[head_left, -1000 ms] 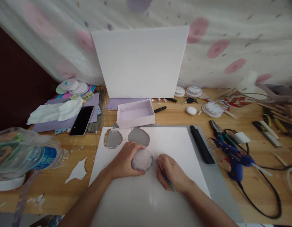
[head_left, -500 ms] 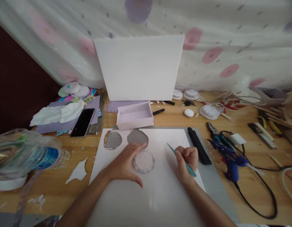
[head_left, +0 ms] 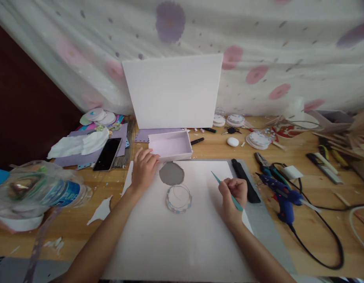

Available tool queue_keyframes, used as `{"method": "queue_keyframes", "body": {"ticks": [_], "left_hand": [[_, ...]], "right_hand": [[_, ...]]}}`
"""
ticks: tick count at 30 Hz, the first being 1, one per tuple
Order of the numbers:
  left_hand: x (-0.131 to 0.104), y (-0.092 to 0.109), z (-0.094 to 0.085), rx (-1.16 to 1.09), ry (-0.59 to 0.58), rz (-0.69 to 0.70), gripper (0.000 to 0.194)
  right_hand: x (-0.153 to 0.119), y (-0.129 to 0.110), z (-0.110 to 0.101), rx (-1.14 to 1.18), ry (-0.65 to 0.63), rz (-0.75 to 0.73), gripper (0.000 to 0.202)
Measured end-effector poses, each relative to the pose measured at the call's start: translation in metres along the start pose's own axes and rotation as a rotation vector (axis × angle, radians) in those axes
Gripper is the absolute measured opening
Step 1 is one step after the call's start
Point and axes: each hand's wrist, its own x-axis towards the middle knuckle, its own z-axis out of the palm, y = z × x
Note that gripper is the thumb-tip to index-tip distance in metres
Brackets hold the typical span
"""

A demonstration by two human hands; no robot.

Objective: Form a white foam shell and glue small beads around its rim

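Observation:
My right hand [head_left: 234, 196] grips a slim teal tool [head_left: 237, 204] with a pointed tip, held like a pencil above a large white sheet [head_left: 199, 228]. My left hand [head_left: 144, 169] has its fingers loosely bent and slightly apart at the near left corner of a shallow pale lilac box [head_left: 186, 151]; whether they touch it I cannot tell. Between the hands, a round disc with a patterned rim [head_left: 179, 199] lies on the sheet. Behind it, a rounded hole [head_left: 171, 174] in the sheet shows grey beneath. My left hand covers the second hole beside it.
At right lie a black case [head_left: 246, 181], pliers [head_left: 261, 161] and a blue glue gun [head_left: 283, 196] with its cord. A phone [head_left: 108, 154], a plastic bottle [head_left: 60, 190] and paper scraps [head_left: 100, 210] are at left. A white board [head_left: 174, 92] leans at the back.
My left hand has moved from beside the patterned disc up and left to the box corner. My right hand keeps the teal tool in nearly the same place. The view has shifted slightly.

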Motion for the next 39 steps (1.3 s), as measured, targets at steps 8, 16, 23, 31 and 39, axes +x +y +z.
{"method": "queue_keyframes", "body": {"ticks": [8,16,23,31,39], "left_hand": [[-0.024,0.021,-0.004,0.065,0.012,0.108,0.026],[-0.026,0.023,-0.001,0.079,0.002,0.127,0.029],[-0.026,0.024,-0.002,0.105,0.013,0.139,0.028],[-0.026,0.024,-0.002,0.069,0.014,0.139,0.026],[-0.025,0.026,-0.003,0.088,0.068,0.176,0.024]], "right_hand": [[0.003,-0.011,-0.003,-0.173,-0.127,0.056,0.011],[0.029,-0.036,0.000,-0.192,-0.313,-0.063,0.019],[0.060,-0.039,0.026,-0.242,-0.550,-0.247,0.012],[0.066,-0.022,0.047,-0.396,-0.686,-0.272,0.010],[0.066,-0.004,0.041,-0.516,-0.714,-0.294,0.010]]}}
